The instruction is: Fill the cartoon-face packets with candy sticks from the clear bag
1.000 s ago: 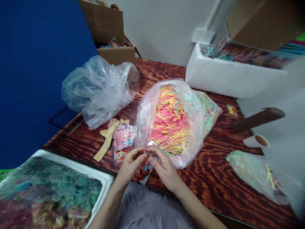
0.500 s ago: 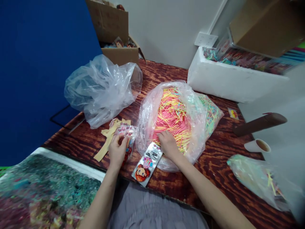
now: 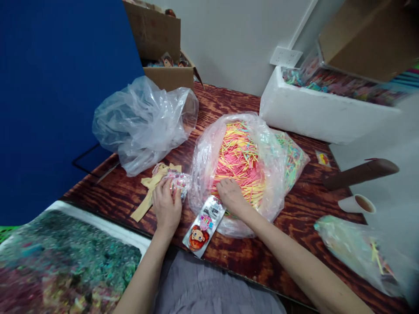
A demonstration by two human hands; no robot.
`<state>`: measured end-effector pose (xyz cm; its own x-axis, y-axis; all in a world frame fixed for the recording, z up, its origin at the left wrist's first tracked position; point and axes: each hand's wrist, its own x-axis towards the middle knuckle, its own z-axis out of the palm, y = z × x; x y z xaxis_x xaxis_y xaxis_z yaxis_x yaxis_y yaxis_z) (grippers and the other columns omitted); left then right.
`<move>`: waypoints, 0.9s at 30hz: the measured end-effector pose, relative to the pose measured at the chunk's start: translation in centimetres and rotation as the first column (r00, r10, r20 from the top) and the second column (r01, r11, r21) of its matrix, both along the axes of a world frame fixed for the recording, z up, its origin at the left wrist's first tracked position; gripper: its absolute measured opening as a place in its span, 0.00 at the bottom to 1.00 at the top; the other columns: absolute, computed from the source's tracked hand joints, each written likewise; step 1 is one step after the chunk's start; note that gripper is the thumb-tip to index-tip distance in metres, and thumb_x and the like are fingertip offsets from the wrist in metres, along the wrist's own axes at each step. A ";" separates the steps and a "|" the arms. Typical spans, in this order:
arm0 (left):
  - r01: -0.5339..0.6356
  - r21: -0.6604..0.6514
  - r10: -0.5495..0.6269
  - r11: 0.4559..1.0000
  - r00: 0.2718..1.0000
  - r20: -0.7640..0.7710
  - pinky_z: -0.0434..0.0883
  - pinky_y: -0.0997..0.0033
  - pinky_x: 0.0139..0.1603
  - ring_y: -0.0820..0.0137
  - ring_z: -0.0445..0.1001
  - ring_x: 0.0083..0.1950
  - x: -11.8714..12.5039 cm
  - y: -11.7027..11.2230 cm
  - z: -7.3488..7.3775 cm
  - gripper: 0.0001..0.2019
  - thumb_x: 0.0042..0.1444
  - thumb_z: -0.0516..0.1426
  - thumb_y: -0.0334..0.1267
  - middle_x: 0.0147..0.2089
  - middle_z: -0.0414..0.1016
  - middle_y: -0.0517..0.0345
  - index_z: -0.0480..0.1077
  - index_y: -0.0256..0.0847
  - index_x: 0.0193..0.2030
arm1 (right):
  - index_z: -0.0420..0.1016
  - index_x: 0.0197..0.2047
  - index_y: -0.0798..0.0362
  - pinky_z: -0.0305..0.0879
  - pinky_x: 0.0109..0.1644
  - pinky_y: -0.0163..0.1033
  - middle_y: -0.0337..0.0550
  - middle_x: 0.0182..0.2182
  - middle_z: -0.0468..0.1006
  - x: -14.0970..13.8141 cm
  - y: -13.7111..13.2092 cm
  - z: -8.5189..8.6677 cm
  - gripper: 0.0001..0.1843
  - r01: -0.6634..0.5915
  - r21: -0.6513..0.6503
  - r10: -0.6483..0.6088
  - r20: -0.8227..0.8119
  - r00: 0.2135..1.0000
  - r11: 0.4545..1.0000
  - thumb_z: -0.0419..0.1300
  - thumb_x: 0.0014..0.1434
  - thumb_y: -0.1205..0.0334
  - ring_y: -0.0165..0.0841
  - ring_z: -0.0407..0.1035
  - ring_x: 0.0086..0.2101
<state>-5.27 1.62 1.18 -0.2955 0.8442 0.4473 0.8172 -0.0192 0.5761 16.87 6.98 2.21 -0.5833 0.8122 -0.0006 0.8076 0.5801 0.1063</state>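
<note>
While I'm resting the half-curled left hand (image 3: 167,205) on packs (image 3: 182,179), the bunched right hand (image 3: 232,195) is touching sticks (image 3: 240,159), both holds hidden; I'm seeing many left loose.

I list: one bench (image 3: 301,218), reddish-brown with dark wavy wood grain. Behind it, one pale grey back wall (image 3: 229,43), carrying a white socket plate (image 3: 286,56) and a slanting white strip (image 3: 303,24). At right, a pale side wall (image 3: 376,141). At left, I log one large plain blue panel (image 3: 65,87). Light: cool, soft.
</note>
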 end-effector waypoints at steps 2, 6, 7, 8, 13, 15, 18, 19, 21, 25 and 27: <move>0.050 0.008 -0.050 0.999 0.999 -0.012 0.60 0.52 0.62 0.55 0.63 0.61 0.5 -0.3 0.7 0.16 0.62 0.52 0.38 0.57 0.67 0.44 0.67 0.40 0.55 | 0.71 0.38 0.57 0.55 0.43 0.44 0.53 0.35 0.75 0.6 0.0 0.3 0.07 0.032 0.002 -0.032 -0.027 0.999 0.999 0.52 0.61 0.71 0.42 0.64 0.38; 0.147 -0.035 -0.147 0.989 0.989 -0.009 0.62 0.53 0.60 0.56 0.65 0.59 1.5 -0.8 1.4 0.13 0.61 0.52 0.36 0.55 0.68 0.46 0.69 0.42 0.52 | 0.70 0.39 0.56 0.56 0.43 0.43 0.52 0.36 0.75 1.8 0.0 0.5 0.08 0.101 0.006 -0.098 -0.154 0.983 0.995 0.50 0.63 0.72 0.41 0.65 0.37; 0.165 -0.050 -0.166 0.985 0.986 -0.005 0.63 0.53 0.59 0.57 0.66 0.58 1.7 -0.9 1.4 0.13 0.61 0.52 0.36 0.55 0.68 0.47 0.70 0.42 0.51 | 0.70 0.39 0.56 0.56 0.43 0.42 0.51 0.36 0.75 2.1 0.0 0.5 0.09 0.120 0.004 -0.117 -0.200 0.973 0.993 0.49 0.63 0.72 0.41 0.65 0.37; 0.184 -0.064 -0.184 0.981 0.983 0.000 0.63 0.53 0.59 0.57 0.66 0.57 2.0 -1.0 1.4 0.12 0.61 0.52 0.36 0.55 0.69 0.47 0.70 0.42 0.50 | 0.70 0.39 0.56 0.57 0.43 0.42 0.51 0.35 0.75 2.3 0.2 0.4 0.10 0.140 -0.003 -0.136 -0.257 0.957 0.990 0.48 0.63 0.73 0.41 0.65 0.37; 0.261 -0.098 -0.258 0.960 0.965 0.037 0.65 0.52 0.58 0.56 0.67 0.57 3.2 -1.4 1.1 0.12 0.60 0.53 0.34 0.54 0.69 0.47 0.71 0.41 0.49 | 0.73 0.40 0.53 0.61 0.43 0.40 0.46 0.36 0.76 3.5 1.3 0.7 0.15 0.172 -0.182 -0.246 -0.576 0.780 0.968 0.46 0.60 0.74 0.37 0.67 0.38; 0.287 -0.105 -0.281 0.952 0.957 0.067 0.65 0.52 0.58 0.57 0.66 0.57 3.7 -1.5 1.3 0.11 0.61 0.53 0.35 0.54 0.69 0.47 0.71 0.41 0.49 | 0.75 0.40 0.53 0.62 0.43 0.40 0.45 0.35 0.76 4.0 1.4 1.4 0.16 0.150 -0.260 -0.291 -0.675 0.678 0.954 0.47 0.60 0.72 0.37 0.67 0.38; 0.346 -0.098 -0.325 0.933 0.928 0.180 0.63 0.52 0.60 0.58 0.67 0.58 4.7 -1.6 1.9 0.11 0.61 0.54 0.37 0.55 0.70 0.48 0.70 0.42 0.50 | 0.76 0.42 0.53 0.63 0.44 0.41 0.44 0.36 0.75 4.6 1.1 3.0 0.15 0.139 -0.293 -0.324 -0.838 0.439 0.946 0.48 0.62 0.67 0.36 0.68 0.37; 0.369 -0.095 -0.337 0.925 0.908 0.250 0.63 0.53 0.61 0.59 0.67 0.59 5.1 -1.5 2.1 0.12 0.61 0.54 0.38 0.55 0.70 0.48 0.70 0.42 0.51 | 0.76 0.43 0.52 0.63 0.44 0.42 0.44 0.37 0.75 4.7 0.9 3.6 0.14 0.137 -0.286 -0.316 -0.877 0.361 0.949 0.49 0.63 0.66 0.37 0.69 0.38; 0.424 -0.071 -0.349 0.903 0.820 0.453 0.64 0.55 0.61 0.60 0.68 0.60 6.4 -1.2 2.7 0.16 0.63 0.53 0.40 0.57 0.70 0.48 0.66 0.43 0.56 | 0.76 0.44 0.51 0.63 0.45 0.42 0.44 0.38 0.75 4.7 0.4 4.5 0.14 0.118 -0.258 -0.282 -0.911 0.300 0.959 0.50 0.64 0.64 0.37 0.69 0.40; 0.451 0.085 -0.340 0.888 0.521 0.783 0.63 0.59 0.64 0.64 0.63 0.66 9.8 0.2 3.8 0.22 0.66 0.49 0.44 0.66 0.63 0.47 0.56 0.45 0.65 | 0.77 0.41 0.51 0.61 0.46 0.42 0.43 0.35 0.75 4.0 -0.8 4.7 0.13 -0.017 -0.236 -0.189 -0.817 0.545 0.972 0.51 0.63 0.68 0.37 0.68 0.39; 0.425 0.130 -0.332 0.896 0.447 0.831 0.61 0.60 0.66 0.65 0.62 0.67 11.3 1.1 4.1 0.22 0.66 0.48 0.45 0.68 0.60 0.47 0.55 0.45 0.66 | 0.76 0.40 0.52 0.61 0.43 0.40 0.43 0.33 0.75 3.7 -1.2 4.1 0.12 -0.081 -0.276 -0.157 -0.740 0.654 0.958 0.52 0.62 0.71 0.35 0.67 0.36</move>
<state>6.07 2.69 5.33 -0.1258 0.9864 0.1060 -0.0969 -0.1185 0.9882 20.56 5.83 6.30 -0.4483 0.8696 0.2070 0.5610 0.4540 -0.6922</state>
